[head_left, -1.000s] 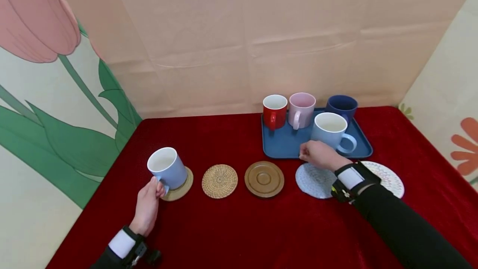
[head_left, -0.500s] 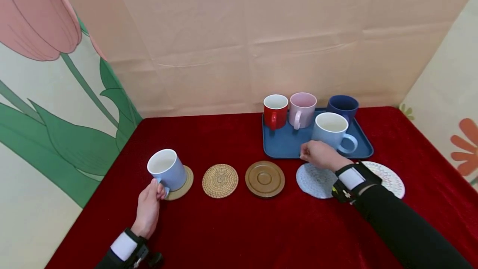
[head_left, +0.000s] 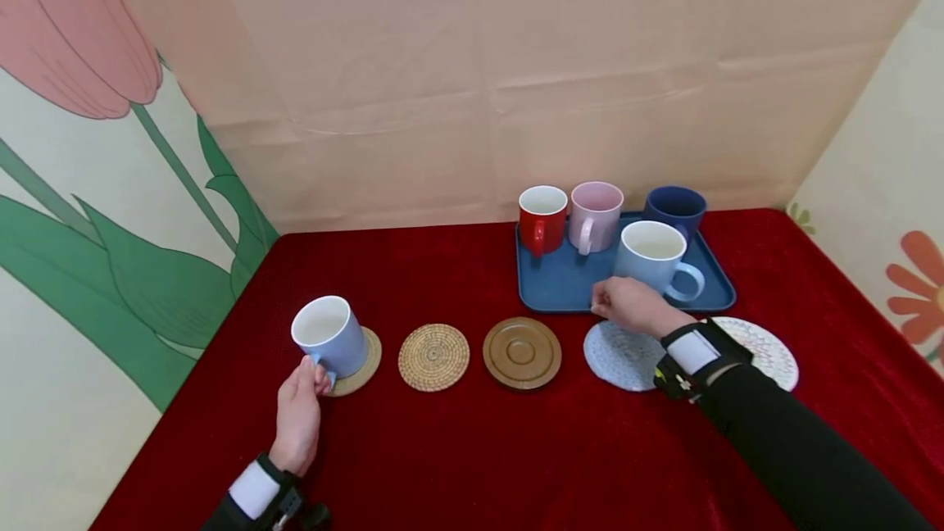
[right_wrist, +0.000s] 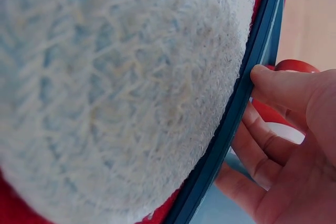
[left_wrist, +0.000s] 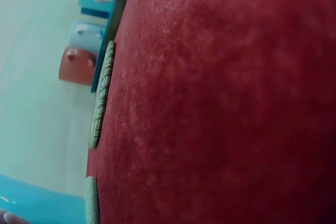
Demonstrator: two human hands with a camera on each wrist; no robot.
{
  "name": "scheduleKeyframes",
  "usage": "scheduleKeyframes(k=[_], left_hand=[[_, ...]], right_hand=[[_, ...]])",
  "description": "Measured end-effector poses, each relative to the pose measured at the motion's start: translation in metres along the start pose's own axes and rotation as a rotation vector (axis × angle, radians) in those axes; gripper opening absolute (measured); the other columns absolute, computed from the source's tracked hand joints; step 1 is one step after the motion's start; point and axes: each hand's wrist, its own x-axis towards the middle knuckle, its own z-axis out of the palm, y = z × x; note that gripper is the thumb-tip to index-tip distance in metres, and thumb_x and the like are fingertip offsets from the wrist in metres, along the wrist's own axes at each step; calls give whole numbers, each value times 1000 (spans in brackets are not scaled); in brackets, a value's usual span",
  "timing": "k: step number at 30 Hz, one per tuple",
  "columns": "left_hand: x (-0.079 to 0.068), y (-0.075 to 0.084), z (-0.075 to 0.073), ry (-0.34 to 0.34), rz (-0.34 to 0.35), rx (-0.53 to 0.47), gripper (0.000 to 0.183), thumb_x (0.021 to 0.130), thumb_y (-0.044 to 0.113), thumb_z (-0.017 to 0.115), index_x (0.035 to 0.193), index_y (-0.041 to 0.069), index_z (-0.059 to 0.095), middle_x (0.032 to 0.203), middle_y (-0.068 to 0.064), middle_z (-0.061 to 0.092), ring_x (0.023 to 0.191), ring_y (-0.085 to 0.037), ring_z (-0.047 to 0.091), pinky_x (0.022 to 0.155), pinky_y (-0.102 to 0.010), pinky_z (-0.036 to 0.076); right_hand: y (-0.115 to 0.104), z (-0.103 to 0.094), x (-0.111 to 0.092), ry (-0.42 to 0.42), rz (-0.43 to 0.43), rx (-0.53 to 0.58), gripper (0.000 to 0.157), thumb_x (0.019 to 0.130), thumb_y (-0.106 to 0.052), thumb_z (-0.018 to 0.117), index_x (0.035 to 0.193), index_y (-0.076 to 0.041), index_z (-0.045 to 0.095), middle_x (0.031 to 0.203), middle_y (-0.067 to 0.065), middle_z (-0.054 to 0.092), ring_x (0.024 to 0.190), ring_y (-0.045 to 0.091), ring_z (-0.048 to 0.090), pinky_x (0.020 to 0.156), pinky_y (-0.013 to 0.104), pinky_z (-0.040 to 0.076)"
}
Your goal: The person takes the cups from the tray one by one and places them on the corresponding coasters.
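Observation:
My left hand [head_left: 299, 412] pinches the handle of a light blue mug [head_left: 335, 341], which overlaps the leftmost tan coaster [head_left: 371, 359] in the head view. In the left wrist view only a strip of that mug [left_wrist: 42, 201] shows beside the coaster's edge, with a bit of fingertip in the corner. At the right, my other hand [head_left: 632, 303] grips the near rim of a blue tray [head_left: 549, 295]. Its thumb [right_wrist: 278, 83] lies against the outer side, fingers behind the rim. Just behind that hand stands a larger pale blue mug [head_left: 649, 256], handle to the right.
Also on the tray are a red mug [head_left: 542, 224], a pink mug [head_left: 594, 218] and a dark blue mug [head_left: 674, 207]. Along the red cloth lie a woven coaster [head_left: 433, 357], a brown wooden coaster [head_left: 521, 352], a light blue coaster [head_left: 619, 357] and a white patterned coaster [head_left: 767, 351].
The left hand and its mug have come slightly down toward me, and the left forearm has shifted a little to the right. My right hand and the tray stay in place.

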Motion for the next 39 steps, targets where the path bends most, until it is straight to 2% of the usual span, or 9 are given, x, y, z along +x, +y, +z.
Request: scheduleKeyframes(k=[6, 15, 21, 25, 29, 33, 36, 39], left_hand=[[-1, -2, 2, 35, 12, -5, 40, 113, 19, 34, 77, 5, 45, 71, 2, 41, 69, -11, 42, 69, -23, 36], [-1, -2, -1, 30, -14, 29, 41, 113, 21, 32, 79, 4, 47, 75, 0, 42, 72, -12, 43, 69, -23, 37], [-3, 0, 2, 55, 0, 15, 40, 113, 18, 33, 80, 2, 49, 74, 0, 43, 71, -12, 43, 69, -23, 37], [-4, 1, 1, 48, 3, 29, 40, 112, 18, 34, 80, 2, 51, 73, 0, 44, 71, -12, 44, 69, -23, 38], [-2, 4, -7, -35, -16, 54, 41, 113, 20, 35, 81, 2, 55, 72, 1, 48, 73, -11, 47, 73, -24, 40], [3, 11, -20, -189, -32, 120, 45, 113, 22, 33, 85, -2, 59, 76, 0, 54, 76, -10, 53, 77, -24, 44], [9, 16, -30, -283, -15, 245, 44, 113, 20, 34, 91, -7, 61, 83, -4, 60, 80, -9, 57, 79, -23, 47], [16, 24, -39, -313, 42, 450, 39, 112, 21, 40, 95, -6, 64, 87, -7, 62, 82, -11, 56, 77, -24, 46]], right_hand=[[-1, 1, 0, 15, -14, 2, 16, 96, -6, 65, 80, -7, 64, 70, 0, 57, 66, 16, 51, 65, 34, 45], [-3, 3, 0, 6, -5, -2, 15, 96, -6, 65, 81, -7, 64, 70, 0, 58, 67, 16, 52, 65, 34, 46], [-4, 3, -1, 5, -4, 8, 15, 96, -5, 65, 81, -7, 64, 70, 0, 58, 67, 17, 51, 65, 34, 46], [-5, 3, -1, -5, 11, 10, 15, 97, -6, 65, 82, -6, 65, 71, 1, 58, 67, 17, 52, 65, 34, 46], [-5, 2, -2, -4, 13, 7, 14, 96, -6, 65, 82, -6, 65, 72, 1, 59, 68, 17, 52, 66, 35, 47], [-5, 1, -2, 6, 11, -6, 14, 96, -5, 65, 82, -7, 65, 71, 1, 59, 67, 17, 52, 67, 35, 47], [-3, 1, -1, 9, 9, -13, 15, 96, -5, 64, 82, -7, 65, 71, 0, 59, 67, 17, 53, 67, 35, 48], [-2, 1, -2, 13, 9, -11, 15, 96, -4, 64, 82, -8, 65, 71, 0, 59, 67, 17, 53, 67, 35, 48]])
